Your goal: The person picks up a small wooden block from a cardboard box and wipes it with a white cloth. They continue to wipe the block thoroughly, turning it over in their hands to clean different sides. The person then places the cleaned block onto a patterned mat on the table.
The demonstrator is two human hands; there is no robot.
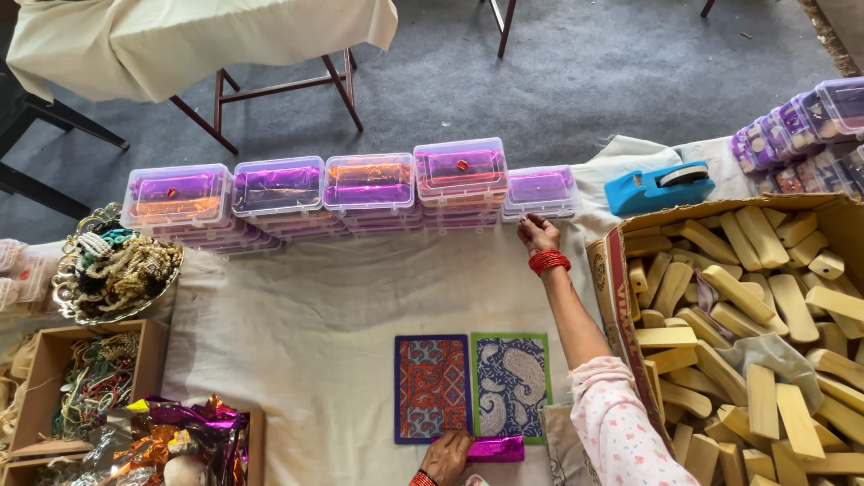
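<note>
A cloth-covered surface [306, 333] stands on grey carpet [576, 72]; the right hand [537, 232] rests open against the box stack [540, 192], the left hand [445, 456] pinches a magenta foil piece [495, 448] lying crosswise.

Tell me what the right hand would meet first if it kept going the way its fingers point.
The right hand points away from the person toward the row of clear boxes. It would first meet the rightmost stack of clear plastic boxes, which its fingertips already look close to or touching; depth is unclear.

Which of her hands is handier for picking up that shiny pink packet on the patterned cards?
Probably the left hand: it already rests beside the pink foil packet. The right hand is stretched far away, touching the stacked clear boxes.
</note>
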